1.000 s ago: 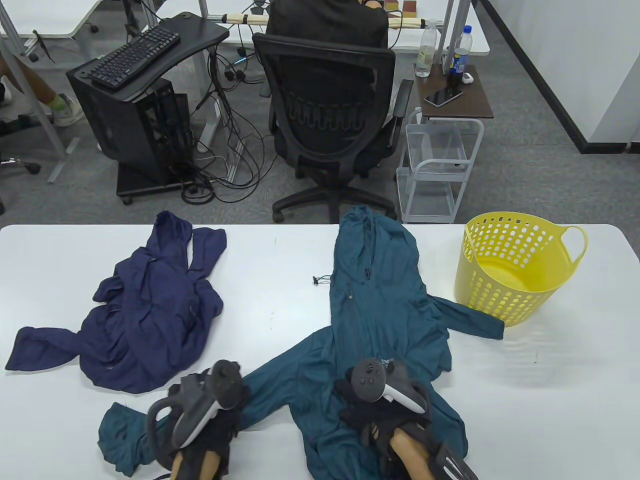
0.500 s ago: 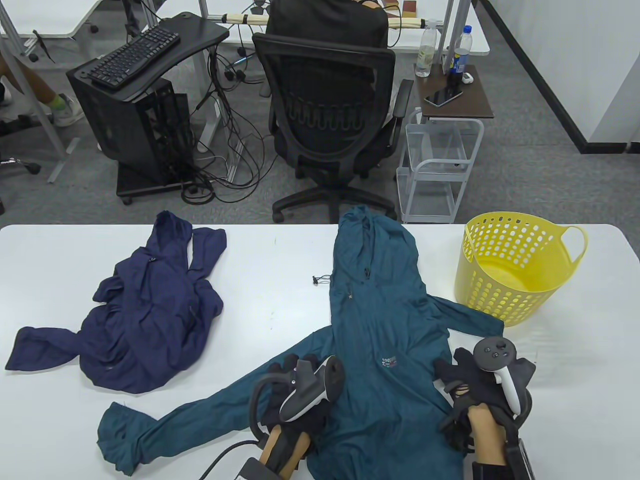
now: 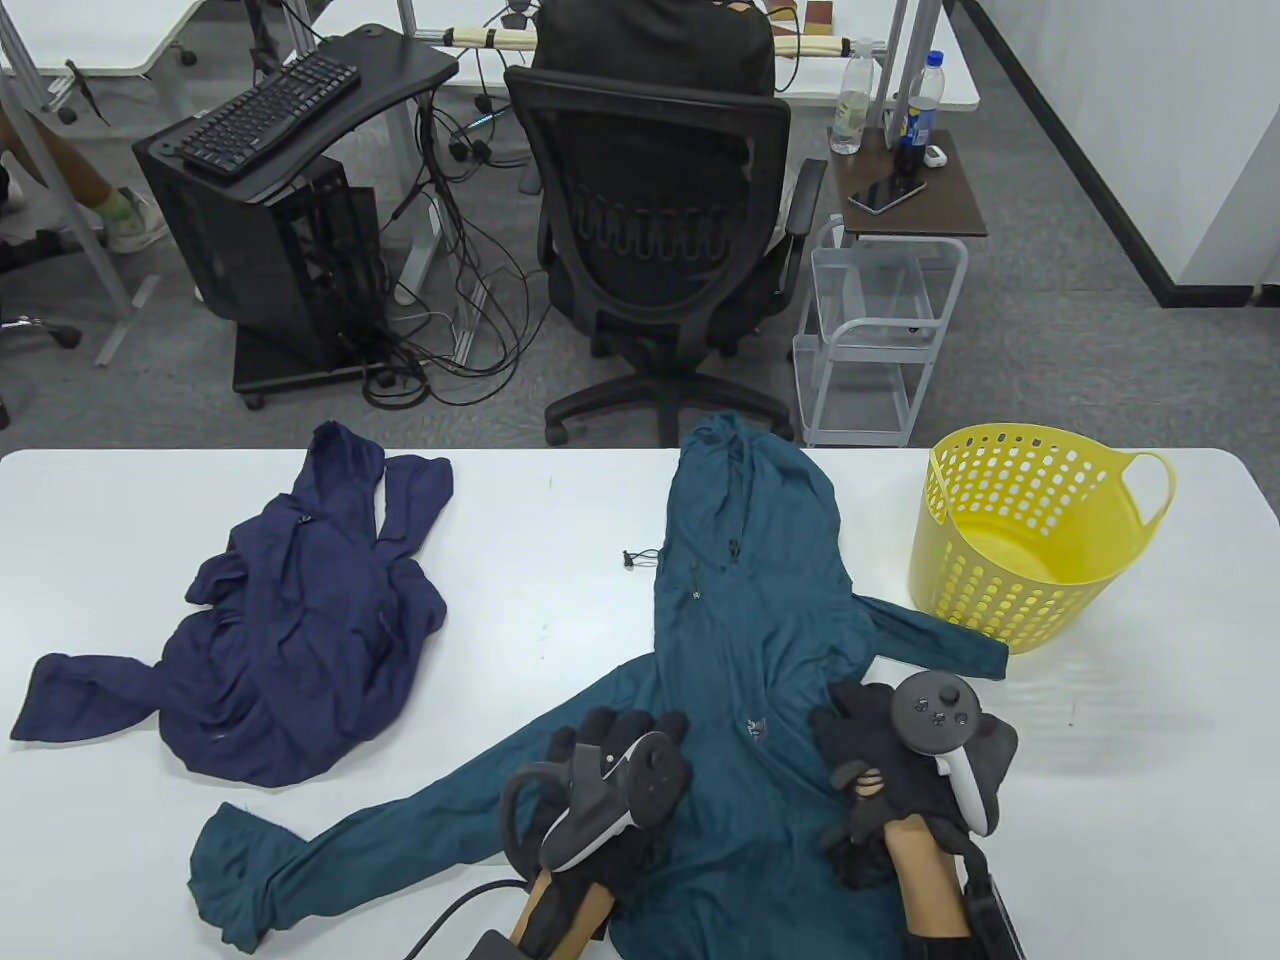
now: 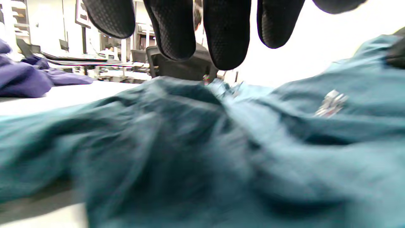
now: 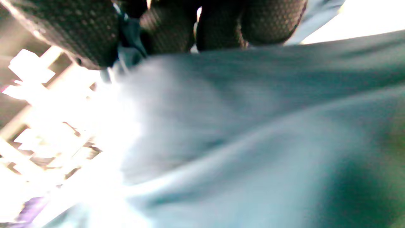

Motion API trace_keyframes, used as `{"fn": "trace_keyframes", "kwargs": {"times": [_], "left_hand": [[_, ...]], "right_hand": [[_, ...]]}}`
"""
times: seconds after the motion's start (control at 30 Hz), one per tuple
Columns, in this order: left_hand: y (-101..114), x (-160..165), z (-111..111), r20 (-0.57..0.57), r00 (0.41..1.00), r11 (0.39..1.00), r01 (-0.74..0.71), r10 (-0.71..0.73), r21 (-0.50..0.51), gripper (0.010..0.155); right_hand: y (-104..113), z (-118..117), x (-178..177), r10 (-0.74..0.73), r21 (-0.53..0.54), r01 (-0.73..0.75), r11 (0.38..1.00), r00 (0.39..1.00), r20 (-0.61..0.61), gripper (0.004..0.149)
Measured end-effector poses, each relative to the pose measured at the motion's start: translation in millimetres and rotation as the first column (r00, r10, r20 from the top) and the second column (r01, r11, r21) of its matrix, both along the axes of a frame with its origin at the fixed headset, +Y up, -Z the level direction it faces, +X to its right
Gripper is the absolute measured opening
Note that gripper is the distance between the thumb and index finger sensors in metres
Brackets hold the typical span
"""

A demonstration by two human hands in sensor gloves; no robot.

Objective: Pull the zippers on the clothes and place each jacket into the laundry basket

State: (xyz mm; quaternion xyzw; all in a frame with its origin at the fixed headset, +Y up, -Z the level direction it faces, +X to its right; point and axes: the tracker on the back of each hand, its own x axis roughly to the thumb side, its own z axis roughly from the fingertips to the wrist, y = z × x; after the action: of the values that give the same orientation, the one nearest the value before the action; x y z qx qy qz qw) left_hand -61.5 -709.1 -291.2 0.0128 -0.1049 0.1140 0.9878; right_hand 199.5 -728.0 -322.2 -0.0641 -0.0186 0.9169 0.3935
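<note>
- Table view: the teal jacket point(image 3: 750, 620) lies spread on the white table point(image 3: 560, 600), hood away from the person and hem at the near edge, so its long axis and zipper line run straight away from the hands. The left hand point(image 3: 615, 775) lies on the left of the jacket's lower body with fingers stretched forward. The right hand point(image 3: 880, 745) sits on the lower right, where the right sleeve joins, fingers bent over the cloth. The yellow basket point(image 3: 1030, 545) stands upright just beyond that sleeve, so I judge the right hand the nearer one for carrying. The navy jacket point(image 3: 290, 620) lies crumpled well apart to the left.
- Left wrist view: four straight fingertips point(image 4: 226, 34) hang apart above the teal cloth, gripping nothing.
- Right wrist view: the fingers point(image 5: 63, 34) curl with a fold of teal cloth pinched between them; the rest is blurred.
- Judgement: the zipper pull looks to sit up near the collar, far beyond both hands, so the coming move probably turns on gathering the jacket toward the basket.
</note>
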Motion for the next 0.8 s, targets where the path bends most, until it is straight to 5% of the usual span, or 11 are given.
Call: {"fn": "trace_keyframes", "kwargs": {"times": [0.1, 0.23, 0.33, 0.43, 0.57, 0.63, 0.8], "left_hand": [[7, -3, 4, 0.021, 0.967, 0.967, -0.253, 0.253, 0.005, 0.064], [-2, -15, -4, 0.015, 0.86, 0.853, -0.503, 0.51, -0.142, 0.081], [-19, -31, -13, -0.102, 0.715, 0.675, -0.689, 0.691, -0.264, 0.08], [-36, -48, -19, -0.249, 0.573, 0.498, -0.812, 0.781, -0.304, 0.062], [-47, -57, -25, -0.312, 0.504, 0.409, -0.854, 0.806, -0.322, 0.049], [-51, -58, -26, -0.32, 0.472, 0.358, -0.863, 0.821, -0.356, 0.051], [-58, -56, -29, -0.343, 0.429, 0.281, -0.87, 0.835, -0.405, 0.052]], "right_hand": [[13, 11, -23, -0.06, 0.065, 0.072, 0.995, 0.984, -0.165, 0.036], [19, 21, -53, -0.062, 0.081, 0.101, 0.992, 0.921, -0.384, 0.037], [16, 23, -70, -0.037, 0.04, 0.067, 0.997, 0.861, -0.507, 0.044], [9, 19, -69, -0.099, -0.034, 0.098, 0.995, 0.794, -0.6, 0.05], [0, 11, -59, -0.304, -0.126, 0.287, 0.95, 0.751, -0.586, 0.044], [-5, 8, -53, -0.358, -0.145, 0.333, 0.932, 0.775, -0.52, 0.043], [-14, 1, -50, -0.135, -0.055, 0.123, 0.991, 0.924, -0.357, 0.052]]}}
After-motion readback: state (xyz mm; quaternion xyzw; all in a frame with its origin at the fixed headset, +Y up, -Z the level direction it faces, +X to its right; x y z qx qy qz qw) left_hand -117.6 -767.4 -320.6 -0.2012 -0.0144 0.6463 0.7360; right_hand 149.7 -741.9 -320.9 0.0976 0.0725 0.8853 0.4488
